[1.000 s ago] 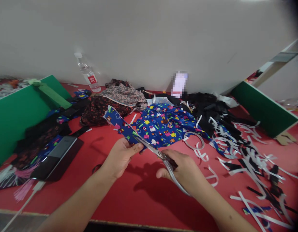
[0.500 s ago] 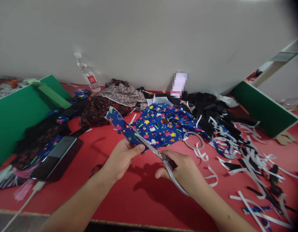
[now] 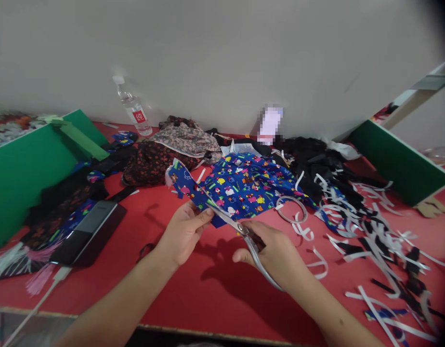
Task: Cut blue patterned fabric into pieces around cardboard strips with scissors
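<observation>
My left hand point(image 3: 182, 231) pinches the near end of a blue patterned fabric strip point(image 3: 184, 185), which rises away from me over the red table point(image 3: 215, 289). My right hand point(image 3: 276, 253) is closed round the handles of metal scissors point(image 3: 237, 227). The scissor blades point left and up, lying along the strip right beside my left thumb. Behind both hands lies a larger piece of the same blue cartoon-print cloth point(image 3: 249, 185).
White and black cut strips point(image 3: 367, 231) litter the right side. Dark floral fabrics point(image 3: 161, 154) and black cloth point(image 3: 312, 156) pile by the wall near a water bottle point(image 3: 134, 108). Green boards point(image 3: 23, 168) stand at both sides. A dark flat device point(image 3: 88, 231) lies at left.
The fabric strip has shifted slightly right and drooped closer to my hands, and the scissors blades have moved further along it. Both hands stay in nearly the same place.
</observation>
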`<state>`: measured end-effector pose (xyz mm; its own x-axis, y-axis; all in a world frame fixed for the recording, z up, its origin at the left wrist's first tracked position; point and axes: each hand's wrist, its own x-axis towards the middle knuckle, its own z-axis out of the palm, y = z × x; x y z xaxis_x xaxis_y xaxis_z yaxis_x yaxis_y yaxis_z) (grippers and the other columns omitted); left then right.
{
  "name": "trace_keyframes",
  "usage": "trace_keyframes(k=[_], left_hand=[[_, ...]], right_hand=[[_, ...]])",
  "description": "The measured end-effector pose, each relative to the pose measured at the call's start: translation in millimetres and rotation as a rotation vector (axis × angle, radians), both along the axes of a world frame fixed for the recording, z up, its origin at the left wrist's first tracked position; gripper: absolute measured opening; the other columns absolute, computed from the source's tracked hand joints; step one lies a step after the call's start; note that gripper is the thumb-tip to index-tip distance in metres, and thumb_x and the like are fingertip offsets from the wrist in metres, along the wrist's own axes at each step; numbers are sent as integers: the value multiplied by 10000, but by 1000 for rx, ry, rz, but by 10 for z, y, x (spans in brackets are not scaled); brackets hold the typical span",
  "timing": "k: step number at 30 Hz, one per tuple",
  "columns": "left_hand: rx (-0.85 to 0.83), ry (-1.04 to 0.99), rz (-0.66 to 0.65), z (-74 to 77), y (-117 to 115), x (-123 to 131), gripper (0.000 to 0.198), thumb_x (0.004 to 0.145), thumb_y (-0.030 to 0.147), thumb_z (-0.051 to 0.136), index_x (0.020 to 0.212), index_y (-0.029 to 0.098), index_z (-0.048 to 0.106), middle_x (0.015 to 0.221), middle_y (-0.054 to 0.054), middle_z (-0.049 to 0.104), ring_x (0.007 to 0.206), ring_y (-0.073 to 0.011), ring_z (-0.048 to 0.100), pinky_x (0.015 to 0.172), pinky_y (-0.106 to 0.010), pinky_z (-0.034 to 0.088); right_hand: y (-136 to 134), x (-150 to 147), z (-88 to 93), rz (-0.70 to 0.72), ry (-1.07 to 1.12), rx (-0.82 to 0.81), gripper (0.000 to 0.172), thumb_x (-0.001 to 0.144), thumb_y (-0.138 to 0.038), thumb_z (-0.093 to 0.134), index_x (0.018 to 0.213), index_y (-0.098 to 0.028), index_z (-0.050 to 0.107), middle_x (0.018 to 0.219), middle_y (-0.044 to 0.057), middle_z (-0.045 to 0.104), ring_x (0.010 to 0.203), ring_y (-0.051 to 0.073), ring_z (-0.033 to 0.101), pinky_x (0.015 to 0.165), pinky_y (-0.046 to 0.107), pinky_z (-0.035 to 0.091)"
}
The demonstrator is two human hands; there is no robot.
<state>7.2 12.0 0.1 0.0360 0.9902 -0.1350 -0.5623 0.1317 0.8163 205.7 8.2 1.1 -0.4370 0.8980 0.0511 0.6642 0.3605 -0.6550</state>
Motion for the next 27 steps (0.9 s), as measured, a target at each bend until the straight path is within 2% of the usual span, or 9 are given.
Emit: trace_keyframes(k=[2, 9, 17, 27], left_hand=[[-5, -9, -10, -4, -4, 13, 257, 697, 168, 709, 947, 178, 653, 952, -34, 701, 951, -166, 623, 932, -306, 432], [-6, -31, -18, -31, -5, 21, 266, 705, 146, 696, 962, 176, 636, 945, -28, 698, 977, -170, 613, 947, -313, 416], [-43, -56, -13, -20, 1, 24, 284, 683, 144, 715, 952, 182, 632, 917, -18, 701, 928, -157, 628, 917, -299, 435], [-70, -80, -15, -43, 8, 11, 244, 657, 144, 734, 885, 179, 654, 900, -5, 698, 862, -122, 632, 889, -266, 454]], right_hand=[[5, 6, -7, -2, 0, -7, 533, 713, -603, 593, 1058, -196, 591, 849, 74, 641, 661, 184, 567, 597, 258, 419], [0, -9, 2, -11, -34, -18, 507, 711, -609, 589, 1006, -197, 605, 741, 28, 608, 594, 158, 527, 551, 238, 392], [-6, -20, 15, -14, -45, 20, 475, 714, -634, 564, 873, -188, 600, 647, 9, 560, 538, 136, 464, 510, 221, 342], [-15, -36, 11, -11, -43, 58, 434, 712, -629, 570, 706, -195, 548, 579, -9, 534, 498, 120, 448, 480, 212, 315]])
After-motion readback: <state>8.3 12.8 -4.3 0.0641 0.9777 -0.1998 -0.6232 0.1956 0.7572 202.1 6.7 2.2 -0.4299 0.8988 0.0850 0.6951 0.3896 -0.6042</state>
